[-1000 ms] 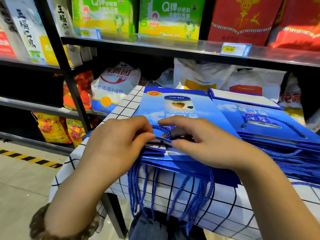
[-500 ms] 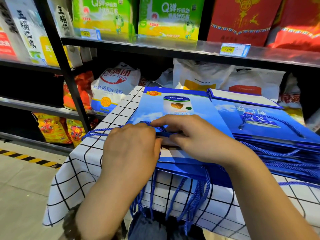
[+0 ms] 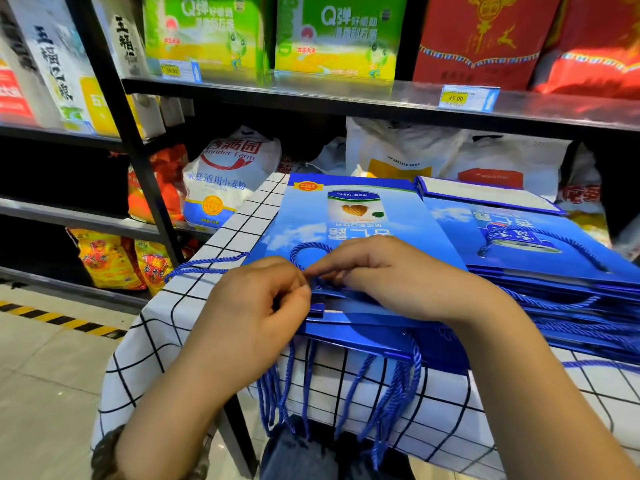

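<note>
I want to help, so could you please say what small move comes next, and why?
Probably draw the cord toward the near edge so it hangs like the other cords: left hand and right hand both pinch it, and its loop curls on the top bag.

Black shop shelving point(image 3: 131, 140), pale tiled floor point(image 3: 45, 368)

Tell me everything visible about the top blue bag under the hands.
The top blue bag lies flat and folded on a stack of like bags over the checked tablecloth. Glossy paper by its look, printed with sky, a can and upside-down characters. Its cord handle loops at the near edge, where the left hand and right hand pinch it.
</note>
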A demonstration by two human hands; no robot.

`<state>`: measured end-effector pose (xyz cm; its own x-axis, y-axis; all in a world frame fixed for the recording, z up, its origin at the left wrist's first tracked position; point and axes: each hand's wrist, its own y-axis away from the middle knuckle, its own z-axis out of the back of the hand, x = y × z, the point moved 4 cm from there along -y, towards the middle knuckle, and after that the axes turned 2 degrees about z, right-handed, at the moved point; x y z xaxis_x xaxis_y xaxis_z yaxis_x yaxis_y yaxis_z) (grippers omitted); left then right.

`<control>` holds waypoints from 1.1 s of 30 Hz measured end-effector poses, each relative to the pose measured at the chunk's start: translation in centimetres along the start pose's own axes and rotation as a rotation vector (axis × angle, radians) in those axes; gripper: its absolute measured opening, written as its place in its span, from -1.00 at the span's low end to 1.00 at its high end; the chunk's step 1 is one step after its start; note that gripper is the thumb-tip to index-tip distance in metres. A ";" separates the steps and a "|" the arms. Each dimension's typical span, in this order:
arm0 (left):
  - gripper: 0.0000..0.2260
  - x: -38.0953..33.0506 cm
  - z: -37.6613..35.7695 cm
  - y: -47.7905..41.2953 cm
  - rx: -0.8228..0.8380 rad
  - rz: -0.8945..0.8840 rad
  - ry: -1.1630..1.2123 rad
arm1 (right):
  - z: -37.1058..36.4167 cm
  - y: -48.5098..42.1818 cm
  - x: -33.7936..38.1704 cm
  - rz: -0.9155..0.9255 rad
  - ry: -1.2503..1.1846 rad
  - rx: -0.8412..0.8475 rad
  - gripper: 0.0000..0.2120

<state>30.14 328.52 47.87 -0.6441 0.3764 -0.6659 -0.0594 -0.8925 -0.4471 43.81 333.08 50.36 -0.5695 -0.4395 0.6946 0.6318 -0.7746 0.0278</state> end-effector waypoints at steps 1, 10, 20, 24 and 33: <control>-0.85 0.0 0.1 0.1 -0.023 0.003 0.017 | -0.1 -0.1 0.0 0.011 0.074 0.015 -0.59; -0.75 0.6 -0.2 0.5 0.010 0.041 -0.091 | -0.7 -0.2 0.3 0.043 0.341 -0.018 -0.95; -0.54 0.4 0.0 0.0 0.109 -0.059 -0.207 | 0.7 1.8 0.0 0.016 0.368 -0.195 -0.80; -0.56 -0.3 0.6 -0.8 0.080 -0.078 -0.187 | -0.1 3.6 0.4 0.008 0.549 -0.096 -0.51; -0.61 -1.2 4.4 -2.9 0.033 -0.103 0.302 | 2.7 6.2 3.7 0.311 0.903 -0.726 -0.71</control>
<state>27.69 329.53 52.55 -0.3782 0.5174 -0.7676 -0.1399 -0.8517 -0.5051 47.02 327.90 55.06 -0.7916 -0.5889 -0.1632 0.5288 -0.5263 -0.6658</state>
